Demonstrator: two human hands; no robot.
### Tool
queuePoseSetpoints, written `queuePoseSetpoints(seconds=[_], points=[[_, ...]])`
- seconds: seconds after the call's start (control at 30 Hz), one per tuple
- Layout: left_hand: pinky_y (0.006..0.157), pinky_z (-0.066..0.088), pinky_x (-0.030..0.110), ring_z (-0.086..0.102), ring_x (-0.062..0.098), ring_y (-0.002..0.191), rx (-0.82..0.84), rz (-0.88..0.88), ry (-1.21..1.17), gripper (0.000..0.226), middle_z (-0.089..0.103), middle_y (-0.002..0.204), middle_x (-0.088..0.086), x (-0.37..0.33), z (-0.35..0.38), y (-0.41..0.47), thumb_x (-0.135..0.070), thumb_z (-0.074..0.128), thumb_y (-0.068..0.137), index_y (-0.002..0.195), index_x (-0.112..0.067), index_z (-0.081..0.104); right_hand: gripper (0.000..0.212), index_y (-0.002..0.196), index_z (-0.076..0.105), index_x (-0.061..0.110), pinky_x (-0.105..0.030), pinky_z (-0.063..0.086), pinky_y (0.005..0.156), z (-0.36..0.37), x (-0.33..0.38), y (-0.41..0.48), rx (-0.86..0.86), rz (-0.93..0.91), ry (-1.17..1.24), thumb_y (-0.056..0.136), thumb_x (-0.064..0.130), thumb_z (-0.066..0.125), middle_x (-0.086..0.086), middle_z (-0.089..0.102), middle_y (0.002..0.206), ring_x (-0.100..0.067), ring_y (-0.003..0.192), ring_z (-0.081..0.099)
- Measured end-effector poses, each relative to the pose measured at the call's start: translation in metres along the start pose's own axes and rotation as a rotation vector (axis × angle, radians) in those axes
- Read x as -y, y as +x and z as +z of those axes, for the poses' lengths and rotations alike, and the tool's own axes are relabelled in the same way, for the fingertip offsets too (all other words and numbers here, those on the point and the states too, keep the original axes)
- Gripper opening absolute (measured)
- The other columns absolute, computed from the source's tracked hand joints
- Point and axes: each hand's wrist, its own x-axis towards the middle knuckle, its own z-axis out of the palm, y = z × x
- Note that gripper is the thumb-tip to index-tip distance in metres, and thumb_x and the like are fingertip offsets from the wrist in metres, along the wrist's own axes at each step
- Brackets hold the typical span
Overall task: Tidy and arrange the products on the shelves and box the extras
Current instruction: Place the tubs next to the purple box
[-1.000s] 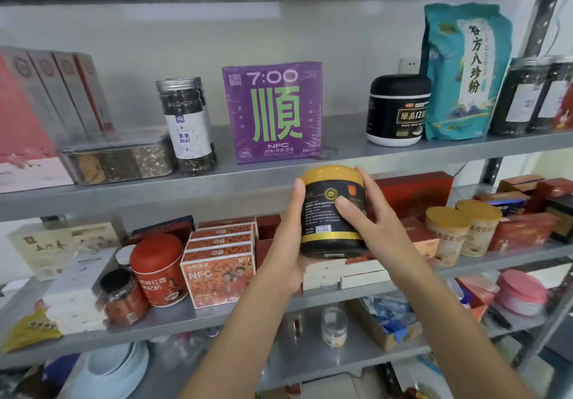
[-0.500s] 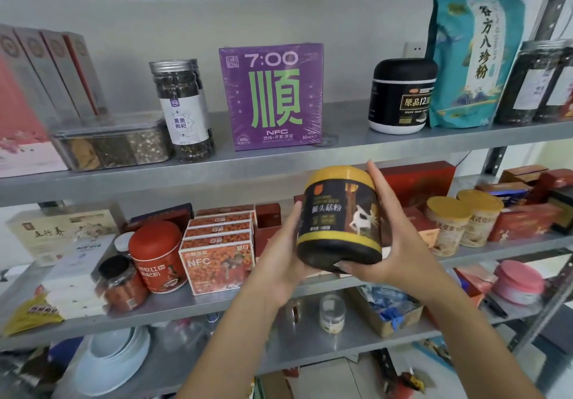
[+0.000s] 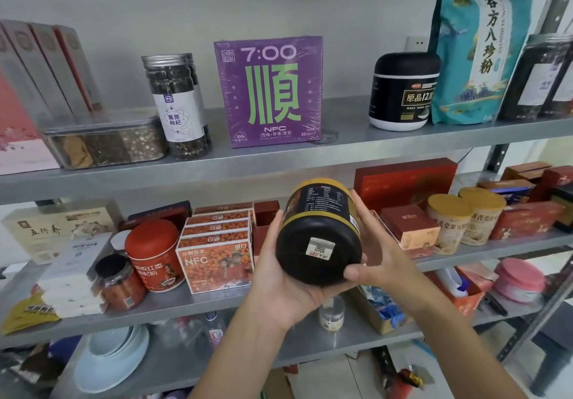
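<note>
Black jar with a yellow lid, tipped so its stickered base faces the viewer, is held before the middle shelf; left hand cups it from below, right hand curls round its side; best righted, label outward, before shelving.

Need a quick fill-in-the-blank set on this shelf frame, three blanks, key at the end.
1. The left hand and right hand hold the black jar tilted, with its ____ turned towards the camera.
2. The 7:00 box is ____ in colour.
3. The black tub stands to the ____ of the 7:00 box on the same shelf.

Missing words: bottom; purple; right
</note>
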Motion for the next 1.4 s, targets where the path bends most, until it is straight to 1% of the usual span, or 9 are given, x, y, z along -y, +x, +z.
queuePoseSetpoints(seconds=[0.17, 0.33, 0.47, 0.67, 0.8, 0.97, 1.17, 1.3, 1.4], points=[[0.080, 0.057, 0.055, 0.065, 0.048, 0.100, 0.055, -0.011, -0.002, 0.066, 0.061, 0.122, 0.032, 0.004, -0.002, 0.002, -0.056, 0.046, 0.095, 0.117, 0.002, 0.069, 0.117, 0.147, 0.031, 0.040, -0.032, 0.051, 0.097, 0.006, -0.008, 0.000, -0.113, -0.003, 0.045, 0.047, 0.068, 0.084, 0.013, 0.053, 0.138, -0.012, 0.128, 0.052], [0.077, 0.059, 0.048, 0.069, 0.033, 0.105, -0.188, 0.248, 0.555, 0.048, 0.069, 0.119, 0.017, -0.007, -0.022, 0.004, -0.051, 0.052, 0.089, 0.121, -0.018, 0.066, 0.117, 0.146, 0.019, 0.056, -0.016, 0.043, 0.100, -0.005, 0.001, -0.008, -0.123, -0.027, -0.159, 0.048, 0.057, 0.083, 0.027, 0.038, 0.142, 0.001, 0.131, 0.042], [0.086, 0.057, 0.045, 0.066, 0.029, 0.112, -0.055, 0.208, 0.831, 0.078, 0.068, 0.123, 0.009, -0.021, -0.021, -0.007, -0.064, 0.068, 0.072, 0.137, -0.024, 0.051, 0.126, 0.151, 0.002, 0.047, -0.023, 0.033, 0.111, -0.003, 0.010, -0.007, -0.027, -0.074, -0.461, 0.054, 0.054, 0.081, 0.025, 0.022, 0.144, 0.001, 0.137, 0.025], [0.085, 0.056, 0.052, 0.062, 0.039, 0.116, 0.010, 0.116, 0.387, 0.067, 0.061, 0.128, 0.025, -0.001, -0.024, -0.005, -0.054, 0.070, 0.079, 0.131, -0.013, 0.060, 0.122, 0.147, 0.000, 0.058, -0.048, 0.032, 0.115, 0.004, 0.012, -0.002, -0.044, -0.115, -0.262, 0.057, 0.059, 0.083, 0.028, 0.012, 0.156, -0.006, 0.147, 0.017], [0.090, 0.052, 0.055, 0.054, 0.043, 0.124, 0.140, 0.009, 0.027, 0.069, 0.051, 0.139, 0.028, 0.008, -0.025, -0.002, -0.057, 0.061, 0.085, 0.131, -0.006, 0.060, 0.126, 0.146, 0.007, 0.059, -0.025, 0.049, 0.098, 0.007, 0.000, -0.003, 0.013, -0.022, 0.016, 0.050, 0.057, 0.089, 0.035, 0.033, 0.144, -0.001, 0.135, 0.040], [0.084, 0.056, 0.048, 0.065, 0.034, 0.113, -0.054, 0.115, 0.364, 0.060, 0.065, 0.125, 0.021, 0.005, -0.030, 0.000, -0.056, 0.056, 0.083, 0.123, -0.012, 0.068, 0.113, 0.148, 0.020, 0.047, -0.027, 0.051, 0.096, 0.000, 0.002, -0.007, -0.067, -0.113, -0.151, 0.057, 0.042, 0.085, 0.013, 0.035, 0.147, -0.009, 0.133, 0.043], [0.094, 0.055, 0.040, 0.068, 0.015, 0.105, -0.207, 0.308, 0.945, 0.085, 0.071, 0.114, -0.007, 0.000, -0.020, -0.004, -0.075, 0.066, 0.060, 0.134, -0.038, 0.049, 0.118, 0.149, 0.008, 0.049, -0.032, 0.044, 0.106, 0.005, 0.019, -0.008, 0.051, -0.229, -0.635, 0.058, 0.040, 0.083, 0.020, 0.013, 0.148, -0.010, 0.139, 0.017], [0.082, 0.058, 0.041, 0.068, 0.025, 0.109, -0.141, 0.235, 0.635, 0.071, 0.070, 0.119, 0.009, 0.004, -0.015, -0.006, -0.064, 0.073, 0.070, 0.129, -0.025, 0.061, 0.115, 0.152, 0.011, 0.045, -0.015, 0.041, 0.103, 0.008, 0.025, -0.005, -0.007, -0.263, -0.371, 0.063, 0.045, 0.084, 0.017, 0.010, 0.157, -0.007, 0.145, 0.017], [0.084, 0.055, 0.055, 0.067, 0.037, 0.108, -0.071, 0.043, 0.299, 0.059, 0.066, 0.121, 0.023, 0.013, -0.015, -0.004, -0.059, 0.067, 0.075, 0.114, -0.015, 0.072, 0.118, 0.151, 0.011, 0.049, -0.022, 0.037, 0.109, 0.000, 0.018, -0.006, -0.047, -0.176, -0.151, 0.058, 0.056, 0.084, 0.016, 0.017, 0.158, -0.003, 0.145, 0.022]])
